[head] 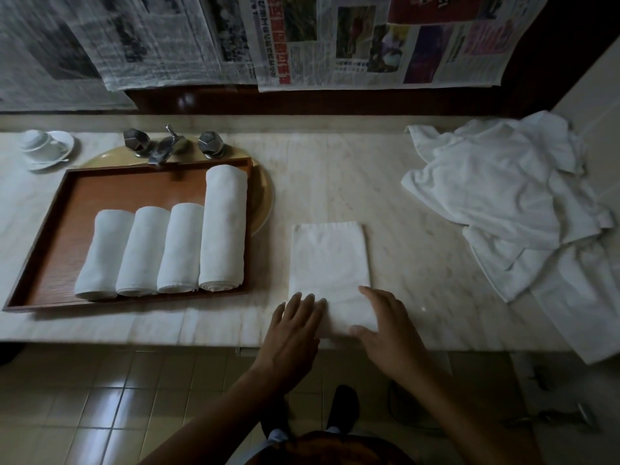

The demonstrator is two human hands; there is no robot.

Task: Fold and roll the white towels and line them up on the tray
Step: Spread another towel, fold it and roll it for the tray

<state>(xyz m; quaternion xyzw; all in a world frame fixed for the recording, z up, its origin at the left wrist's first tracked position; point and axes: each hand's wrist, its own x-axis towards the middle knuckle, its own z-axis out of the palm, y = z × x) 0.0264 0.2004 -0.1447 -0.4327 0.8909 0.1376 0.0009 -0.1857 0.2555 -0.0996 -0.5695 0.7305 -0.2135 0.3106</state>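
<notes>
My left hand (pixel 295 327) lies flat on the near left corner of the folded towel (pixel 330 260), fingers straight and slightly spread, gripping nothing. My right hand (pixel 385 327) is just beside it on the near right corner. It is also released, with the thumb resting across the cloth and the fingers stretched along the towel's right edge. Both palms face down. The near end of the towel is between and under the two hands, and the rest runs away from them as a narrow rectangle on the pale stone desk (pixel 419 263). I cannot tell whether its near edge has been turned up.

Out past my left hand, the wooden tray (pixel 117 193) sits on the desk, partly covering a round yellowish basin (pixel 263 196). Three short rolled towels (pixel 142 250) lie side by side on it, touching. A long rolled towel (pixel 223 226) touches the last of them on the side nearest my hands. All four near ends are close to the tray's front rim, and the tray's left part is bare wood.

Beyond the tray stands a metal tap (pixel 164 147), and left of that an upturned cup (pixel 35 139) on a saucer (pixel 62 146). Far out from my right hand, a heap of loose white towels (pixel 496 203) spreads over the desk's end. Newspaper sheets (pixel 369 38) hang on the wall above.
</notes>
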